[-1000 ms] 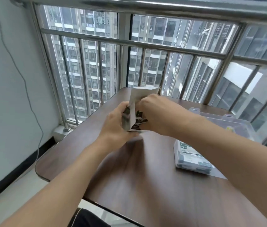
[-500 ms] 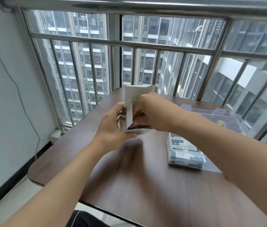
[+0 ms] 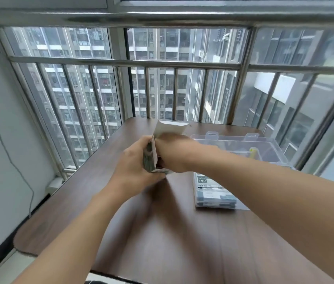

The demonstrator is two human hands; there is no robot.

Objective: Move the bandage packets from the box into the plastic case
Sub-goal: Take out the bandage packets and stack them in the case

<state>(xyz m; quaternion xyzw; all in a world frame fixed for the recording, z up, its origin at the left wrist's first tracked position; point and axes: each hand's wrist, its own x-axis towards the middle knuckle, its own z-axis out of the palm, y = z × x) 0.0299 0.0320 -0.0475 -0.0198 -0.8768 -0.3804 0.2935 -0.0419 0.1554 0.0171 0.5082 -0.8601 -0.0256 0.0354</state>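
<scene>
Left hand (image 3: 133, 167): grips the box (image 3: 151, 154), upright.
Right hand (image 3: 172, 152): fingers inside the box, hidden; grip unclear.
Plastic case (image 3: 242, 140): open, to the right, nearer the right hand.

Table (image 3: 162, 242): dark brown wood grain. Box (image 3: 170, 127): white flap, grey-green printed side. Plastic case (image 3: 272, 146): clear, colourless; small yellow item (image 3: 253, 151) inside. Packets (image 3: 213, 191) in the case's near part: white labels, dark green and grey print. Window bars (image 3: 121, 62): silver-grey metal.

Right hand (image 3: 172, 154) fingers hidden in box (image 3: 171, 128) — contents unseen.
</scene>
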